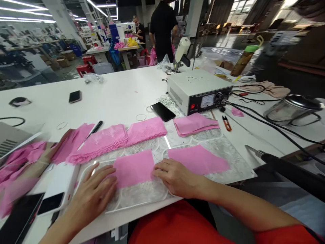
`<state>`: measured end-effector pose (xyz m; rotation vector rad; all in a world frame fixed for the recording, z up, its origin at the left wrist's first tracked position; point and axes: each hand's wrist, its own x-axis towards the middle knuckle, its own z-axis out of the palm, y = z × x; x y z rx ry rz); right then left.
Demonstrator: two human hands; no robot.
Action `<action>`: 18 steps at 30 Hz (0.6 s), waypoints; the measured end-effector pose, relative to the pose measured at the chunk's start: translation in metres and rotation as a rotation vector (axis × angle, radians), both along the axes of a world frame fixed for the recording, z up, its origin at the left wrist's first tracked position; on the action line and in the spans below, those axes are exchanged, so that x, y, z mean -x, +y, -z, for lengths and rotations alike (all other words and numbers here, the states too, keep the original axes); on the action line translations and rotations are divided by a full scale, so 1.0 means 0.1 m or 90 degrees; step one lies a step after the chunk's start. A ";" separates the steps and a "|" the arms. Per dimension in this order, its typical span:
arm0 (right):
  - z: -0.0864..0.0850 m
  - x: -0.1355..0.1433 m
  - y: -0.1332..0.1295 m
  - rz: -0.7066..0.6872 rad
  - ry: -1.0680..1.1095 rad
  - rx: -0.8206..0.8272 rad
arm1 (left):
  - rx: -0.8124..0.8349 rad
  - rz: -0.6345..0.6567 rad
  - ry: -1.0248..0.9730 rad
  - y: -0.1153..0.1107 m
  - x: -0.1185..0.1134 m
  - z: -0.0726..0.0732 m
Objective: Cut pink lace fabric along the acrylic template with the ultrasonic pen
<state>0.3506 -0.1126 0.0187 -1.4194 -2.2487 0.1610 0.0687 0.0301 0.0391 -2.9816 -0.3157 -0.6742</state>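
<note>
A rectangular piece of pink fabric (134, 168) lies flat on a clear sheet with grey-white mottling (142, 196). At its left edge rests my left hand (95, 191), fingers stretched out and apart. My right hand (175, 177) lies low over the right edge, its slightly bent fingertips touching the cloth; its thumb is mostly hidden. A second pink piece (199, 160) spreads out just beyond my right hand. Behind both are layered stacks of pink fabric (101, 140) and a folded pink piece (195, 124).
A metal box with a dial (199, 91) stands at the back right, cables running from it. A black phone (163, 112), orange thread snips (226, 123) and a glass mug (291, 108) lie about. At right is a black-handled tool (291, 173). Bunched fabric (22, 169) is at left.
</note>
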 end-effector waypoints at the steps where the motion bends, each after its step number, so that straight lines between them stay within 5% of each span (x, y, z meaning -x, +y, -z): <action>1: -0.01 -0.08 -0.05 0.030 0.029 -0.031 | 0.013 0.034 0.007 -0.03 -0.14 -0.01; 10: 0.20 -1.17 -1.10 0.543 0.125 -0.134 | 0.120 0.264 0.223 -0.27 -1.58 0.13; 14: 0.29 -1.30 -1.38 0.605 0.138 -0.146 | 0.104 0.270 0.240 -0.21 -1.88 0.27; 18: 0.30 -1.30 -1.41 0.596 0.149 -0.166 | 0.052 0.265 0.234 -0.17 -1.93 0.30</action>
